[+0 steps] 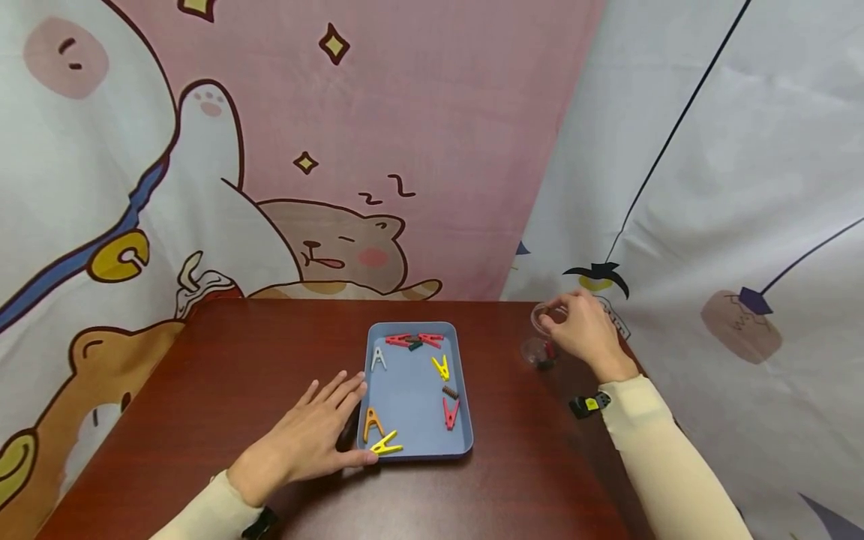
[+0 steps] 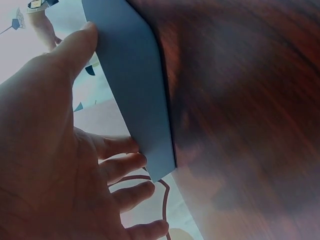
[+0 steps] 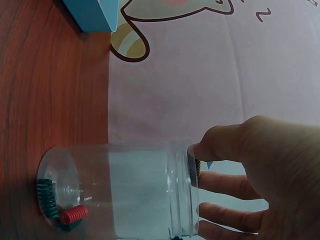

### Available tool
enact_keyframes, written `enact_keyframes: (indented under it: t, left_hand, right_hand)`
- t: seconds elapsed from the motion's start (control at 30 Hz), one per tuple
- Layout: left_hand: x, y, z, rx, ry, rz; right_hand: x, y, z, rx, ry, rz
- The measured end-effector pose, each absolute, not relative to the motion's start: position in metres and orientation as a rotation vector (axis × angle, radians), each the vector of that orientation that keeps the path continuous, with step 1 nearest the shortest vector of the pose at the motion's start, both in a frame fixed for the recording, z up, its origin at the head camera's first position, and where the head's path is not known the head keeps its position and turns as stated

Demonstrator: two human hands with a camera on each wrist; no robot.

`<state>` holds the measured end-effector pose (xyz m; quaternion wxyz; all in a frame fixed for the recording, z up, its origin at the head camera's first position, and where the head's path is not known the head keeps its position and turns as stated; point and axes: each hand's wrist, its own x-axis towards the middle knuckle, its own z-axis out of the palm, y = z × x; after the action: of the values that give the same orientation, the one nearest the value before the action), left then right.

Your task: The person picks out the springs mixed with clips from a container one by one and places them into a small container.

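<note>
Right hand (image 1: 586, 330): arm reached forward, hand over the jar mouth. Thumb and index bent toward each other, pinching what looks like a dark brassy spring (image 3: 198, 168) at the rim; only its ribbed edge shows. Other fingers reach to the rim too, firm contact unclear.

Clear jar (image 3: 142, 195) directly below the right fingers, upright on the counter (image 1: 263, 382). At its bottom, well under the fingertips: red spring (image 3: 74, 214), green spring (image 3: 47, 198), another dark green piece partly behind the red one.

Left hand (image 1: 307, 436): fingers straight, spread, not grasping. Thumb out to the near-left corner of the blue-grey tray (image 1: 408, 394), index and middle tips at its left rim.

Tray lies right of the left fingers, well left of the right ones. Inside, yellow clip (image 1: 387, 445) just beside the left thumb tip; orange clip (image 1: 372, 424) between thumb and fingertips; silver clip (image 1: 379, 358) just past the fingertips. Across from the left fingers, along the right wall: red clip (image 1: 451, 414), brown spring (image 1: 450, 391), a second yellow clip (image 1: 441, 367). Far end, beyond the left fingertips: two more red clips with a brown and a dark green spring between.
</note>
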<state>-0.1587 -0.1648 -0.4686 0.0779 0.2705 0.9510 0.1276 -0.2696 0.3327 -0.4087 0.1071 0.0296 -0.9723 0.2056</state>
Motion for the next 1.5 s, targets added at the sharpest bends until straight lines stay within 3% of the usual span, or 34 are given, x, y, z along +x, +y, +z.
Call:
enact_keyframes:
  t: [0.93,1.5]
  left_hand:
    - [-0.159,-0.165,-0.470,0.809,2.846,0.381]
    - [-0.160,-0.164,-0.469,0.810,2.850,0.373]
  right_hand:
    - [-0.269,0.328,-0.414,0.081,-2.781,0.642]
    - [-0.263,0.297,-0.413,0.274,-2.646,0.594]
